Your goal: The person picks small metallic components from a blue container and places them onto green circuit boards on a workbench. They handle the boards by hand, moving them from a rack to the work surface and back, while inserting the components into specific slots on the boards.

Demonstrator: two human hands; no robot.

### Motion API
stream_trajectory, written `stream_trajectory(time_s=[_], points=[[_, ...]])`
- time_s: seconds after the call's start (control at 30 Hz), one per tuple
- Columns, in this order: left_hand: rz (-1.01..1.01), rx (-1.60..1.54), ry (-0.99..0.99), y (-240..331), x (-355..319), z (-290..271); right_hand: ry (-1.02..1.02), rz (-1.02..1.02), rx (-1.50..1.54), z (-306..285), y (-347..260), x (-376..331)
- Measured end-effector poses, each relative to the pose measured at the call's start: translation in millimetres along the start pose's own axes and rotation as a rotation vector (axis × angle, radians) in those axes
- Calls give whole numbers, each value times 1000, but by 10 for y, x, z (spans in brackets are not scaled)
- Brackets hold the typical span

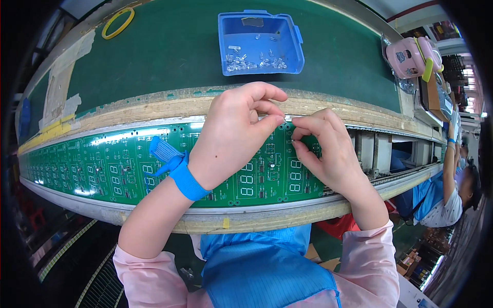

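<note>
A long row of green circuit boards with white digit outlines lies in front of me in a metal-edged track. My left hand is over the boards' far edge, its thumb and fingers curled close together; what they hold, if anything, is too small to name. Just right of it, my right hand has thumb and forefinger drawn together over the rightmost board, a tiny bit barely showing at the tips. Beyond both hands, a blue bin holds several small clear plastic parts.
A blue wrist strap circles my left wrist. The green bench top carries a yellow tape ring at far left. A pink container stands at far right. Past the boards' right end, the conveyor shows; a co-worker sits beyond.
</note>
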State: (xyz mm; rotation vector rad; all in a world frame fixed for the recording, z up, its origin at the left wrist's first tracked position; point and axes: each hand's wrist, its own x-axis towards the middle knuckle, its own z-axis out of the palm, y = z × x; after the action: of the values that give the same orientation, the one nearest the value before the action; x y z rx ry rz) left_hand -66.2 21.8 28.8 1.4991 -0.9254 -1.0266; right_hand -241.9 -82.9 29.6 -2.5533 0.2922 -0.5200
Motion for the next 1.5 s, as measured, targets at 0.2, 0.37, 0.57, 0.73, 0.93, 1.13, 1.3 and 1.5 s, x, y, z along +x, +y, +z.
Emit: stream_trajectory(time_s=[0.2, 0.37, 0.57, 0.73, 0.93, 1.13, 1.3, 1.5], points=[[21, 3, 17, -3, -4, 0, -20, -23, -18, -9, -27, 30], [26, -18, 9, 7, 5, -2, -40, -62, -101, -26, -85, 54], [24, -23, -2, 16, -12, -3, -44, 12, -32, -87, -83, 86], [40, 21, -35, 46, -24, 12, 118, 152, 50, -137, 3, 56], [85, 165, -24, 9, -31, 75, 277, 339, 240, -88, 168, 68], [154, 365, 35, -37, -54, 184, 272, 381, 329, -77, 274, 38], [173, 409, 22, -107, -65, 226, 276, 321, 305, -92, 294, 4], [142, 409, -15, -98, -65, 236, 295, 276, 309, -49, 323, -25]])
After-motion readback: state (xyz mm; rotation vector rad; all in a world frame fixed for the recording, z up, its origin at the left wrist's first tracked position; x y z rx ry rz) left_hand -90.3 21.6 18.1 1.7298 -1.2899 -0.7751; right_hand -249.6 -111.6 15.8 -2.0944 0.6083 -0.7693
